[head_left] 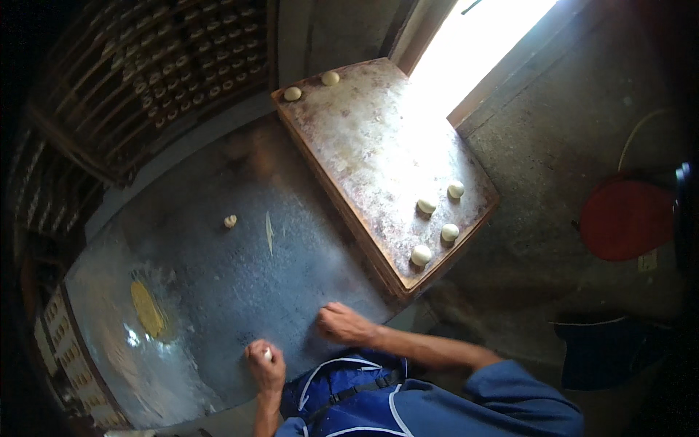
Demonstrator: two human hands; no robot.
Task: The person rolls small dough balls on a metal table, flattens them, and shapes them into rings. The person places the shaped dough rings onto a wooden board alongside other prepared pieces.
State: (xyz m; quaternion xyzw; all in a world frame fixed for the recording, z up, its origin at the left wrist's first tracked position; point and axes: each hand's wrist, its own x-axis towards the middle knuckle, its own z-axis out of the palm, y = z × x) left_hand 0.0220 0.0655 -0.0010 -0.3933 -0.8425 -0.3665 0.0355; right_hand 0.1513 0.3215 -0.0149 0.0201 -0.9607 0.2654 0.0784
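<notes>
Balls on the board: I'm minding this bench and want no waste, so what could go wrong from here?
The ball closest to the near corner of the board could roll off if bumped, sitting near the edge. The left hand holds a white piece, which might lose its shape if squeezed too hard. The lump lying alone on the table might be overlooked.

Pale lump (268, 354) mostly covered by the left hand (263, 360)
At lower centre, whatever lies under the right hand (344, 324) is hidden too. At upper left, the pieces (215, 91) on the rack (76, 151) are too small to identify; the bottom edge cuts off the left forearm (267, 414).
</notes>
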